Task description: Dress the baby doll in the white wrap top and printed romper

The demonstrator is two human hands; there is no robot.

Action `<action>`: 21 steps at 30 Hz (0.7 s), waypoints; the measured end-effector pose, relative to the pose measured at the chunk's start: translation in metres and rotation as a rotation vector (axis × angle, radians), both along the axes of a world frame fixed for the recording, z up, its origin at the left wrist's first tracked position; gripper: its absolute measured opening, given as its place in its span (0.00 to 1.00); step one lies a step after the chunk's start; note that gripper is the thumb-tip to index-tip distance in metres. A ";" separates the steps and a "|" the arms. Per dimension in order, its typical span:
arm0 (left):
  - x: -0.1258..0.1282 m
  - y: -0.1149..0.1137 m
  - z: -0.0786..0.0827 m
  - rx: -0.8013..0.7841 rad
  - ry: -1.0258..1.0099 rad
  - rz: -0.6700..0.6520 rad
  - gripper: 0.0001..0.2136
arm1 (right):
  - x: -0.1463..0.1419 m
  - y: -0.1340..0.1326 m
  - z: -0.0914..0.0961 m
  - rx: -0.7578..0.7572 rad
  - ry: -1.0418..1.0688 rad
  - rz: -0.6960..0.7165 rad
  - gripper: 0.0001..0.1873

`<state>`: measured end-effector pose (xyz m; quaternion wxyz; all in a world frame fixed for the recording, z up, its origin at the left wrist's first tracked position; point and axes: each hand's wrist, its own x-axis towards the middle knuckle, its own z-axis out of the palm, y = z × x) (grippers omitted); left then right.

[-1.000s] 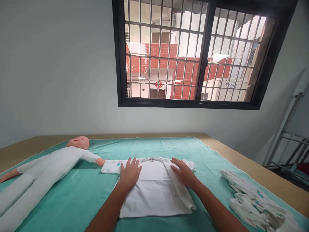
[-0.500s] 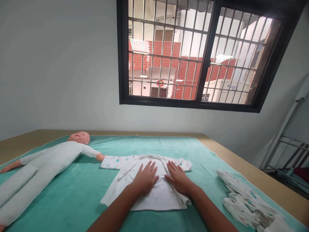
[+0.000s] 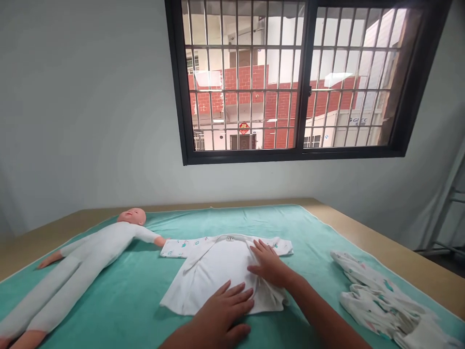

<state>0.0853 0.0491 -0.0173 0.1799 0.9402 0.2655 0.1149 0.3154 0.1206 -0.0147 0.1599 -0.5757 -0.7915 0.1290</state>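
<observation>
The left hand (image 3: 230, 310) is palm-down over the near hem of a white cloth baby shirt (image 3: 214, 271), fingers loosely spread, gripping nothing; the right hand (image 3: 268, 263) lies flat on the shirt's right side, fingers extended, likewise gripping nothing — a plush teal blanket (image 3: 127, 295) underneath. Right of the shirt sits a crumpled white printed garment (image 3: 385, 300); left, a bald white-fabric-bodied doll (image 3: 103, 247); beyond, a black-framed barred window (image 3: 247, 156).

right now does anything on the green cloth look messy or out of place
Mainly the patterned cloth bundle at the right: it lies crumpled, while the white shirt is spread out. The shirt's edge below the right hand also looks bunched. No spill shows.
</observation>
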 end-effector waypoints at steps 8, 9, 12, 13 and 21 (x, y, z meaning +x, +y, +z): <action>-0.025 0.015 0.000 0.146 -0.017 0.077 0.11 | -0.002 -0.084 0.039 0.074 0.075 0.197 0.18; -0.027 0.016 0.001 0.180 0.025 0.088 0.09 | 0.003 -0.091 0.037 0.040 0.097 0.230 0.18; -0.031 0.015 0.005 0.278 0.150 0.130 0.07 | 0.017 -0.102 0.031 -0.011 0.159 0.298 0.17; -0.032 0.014 0.008 0.297 0.180 0.151 0.07 | 0.019 -0.103 0.030 -0.002 0.160 0.298 0.18; -0.058 0.012 0.018 0.186 0.143 0.243 0.21 | 0.010 -0.105 0.031 0.018 0.032 0.320 0.28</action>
